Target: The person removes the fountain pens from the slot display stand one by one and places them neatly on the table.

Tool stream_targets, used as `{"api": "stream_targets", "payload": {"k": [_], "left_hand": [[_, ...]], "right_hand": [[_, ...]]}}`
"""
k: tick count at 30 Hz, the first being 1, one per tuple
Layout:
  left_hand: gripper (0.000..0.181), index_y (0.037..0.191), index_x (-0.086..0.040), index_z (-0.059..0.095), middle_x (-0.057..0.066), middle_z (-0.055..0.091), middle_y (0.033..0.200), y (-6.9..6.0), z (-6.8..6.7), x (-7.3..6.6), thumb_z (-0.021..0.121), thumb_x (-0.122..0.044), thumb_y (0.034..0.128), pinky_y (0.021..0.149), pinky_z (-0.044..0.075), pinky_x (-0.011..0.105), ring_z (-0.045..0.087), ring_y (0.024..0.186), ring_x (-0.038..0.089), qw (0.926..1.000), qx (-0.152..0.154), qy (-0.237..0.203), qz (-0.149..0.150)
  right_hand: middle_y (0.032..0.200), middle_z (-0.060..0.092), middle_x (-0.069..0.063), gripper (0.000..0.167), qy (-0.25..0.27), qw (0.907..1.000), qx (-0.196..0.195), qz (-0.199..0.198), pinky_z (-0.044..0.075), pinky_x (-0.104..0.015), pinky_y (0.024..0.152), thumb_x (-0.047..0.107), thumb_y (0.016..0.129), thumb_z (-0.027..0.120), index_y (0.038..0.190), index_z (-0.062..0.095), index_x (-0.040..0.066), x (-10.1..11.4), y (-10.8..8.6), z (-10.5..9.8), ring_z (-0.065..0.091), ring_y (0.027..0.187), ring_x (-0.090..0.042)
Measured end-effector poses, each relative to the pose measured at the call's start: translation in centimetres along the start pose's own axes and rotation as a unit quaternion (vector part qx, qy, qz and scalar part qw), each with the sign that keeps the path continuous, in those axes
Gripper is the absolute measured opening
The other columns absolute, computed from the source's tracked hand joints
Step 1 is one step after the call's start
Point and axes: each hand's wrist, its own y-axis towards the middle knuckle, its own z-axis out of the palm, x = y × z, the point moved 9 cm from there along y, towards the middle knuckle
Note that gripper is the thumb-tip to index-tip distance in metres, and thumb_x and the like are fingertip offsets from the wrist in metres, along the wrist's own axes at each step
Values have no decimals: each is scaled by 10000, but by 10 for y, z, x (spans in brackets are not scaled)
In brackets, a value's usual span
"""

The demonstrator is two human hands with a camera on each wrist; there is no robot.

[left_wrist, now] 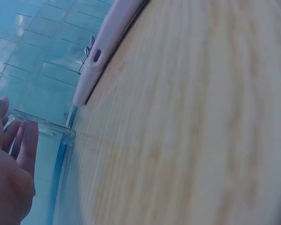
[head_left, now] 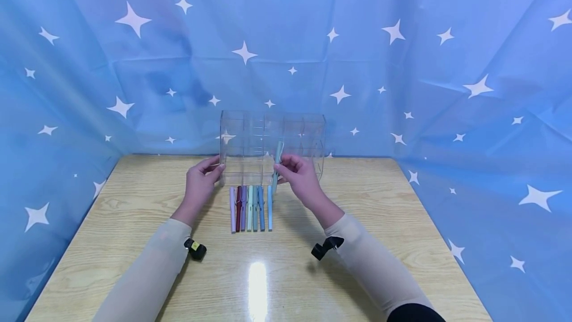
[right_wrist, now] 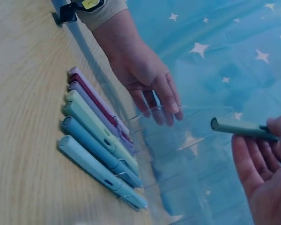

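My right hand (head_left: 304, 179) pinches a grey-green pen (head_left: 279, 152) between thumb and fingers and holds it upright before the clear divided organizer (head_left: 252, 165). In the right wrist view this pen (right_wrist: 239, 128) points its flat end away from the hand. My left hand (head_left: 199, 183) holds the organizer's left side wall, thumb toward the front. On the table just before the organizer lies a row of several capped pens: lilac (head_left: 233, 210), dark red (head_left: 238, 212), purple, pale green, green, blue and, slightly apart, light blue (head_left: 270, 207). The left wrist view shows the lilac pen (left_wrist: 100, 61) close up.
The wooden table (head_left: 147, 242) ends just behind the organizer, where a blue curtain (head_left: 286, 29) with white stars hangs. Black wrist cameras (head_left: 195, 249) sit on both forearms. Bright light reflects off the table's front middle.
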Motion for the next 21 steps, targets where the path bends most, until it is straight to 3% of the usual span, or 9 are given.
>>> {"api": "stream_targets", "payload": {"k": [8, 15, 21], "left_hand": [[385, 1428, -36, 732, 230, 732, 1379, -1, 0, -3, 783, -127, 1057, 870, 659, 235, 700, 1066, 120, 10000, 20, 39, 7], [378, 1422, -41, 738, 208, 740, 1374, -1, 1, -3, 784, -120, 1055, 864, 659, 231, 703, 1071, 129, 10000, 29, -4, -47], [370, 1417, -38, 740, 203, 744, 1366, -2, 1, -4, 780, -107, 1056, 866, 661, 235, 705, 1060, 117, 10000, 21, -12, -60]], "right_hand": [[1035, 724, -104, 297, -54, 9994, 37, 335, 707, -449, 778, 108, 1054, 776, 1259, 716, -98, -19, -11, -1, 714, 900, -210], [1039, 722, -117, 231, -224, 9980, -49, 586, 709, -440, 784, 118, 1045, 792, 1205, 741, -41, -31, -18, -4, 717, 912, -220], [1085, 736, -153, 280, -245, 9959, 67, 866, 706, -420, 809, 121, 1048, 783, 1260, 729, -53, -44, -26, -3, 729, 959, -314]]}}
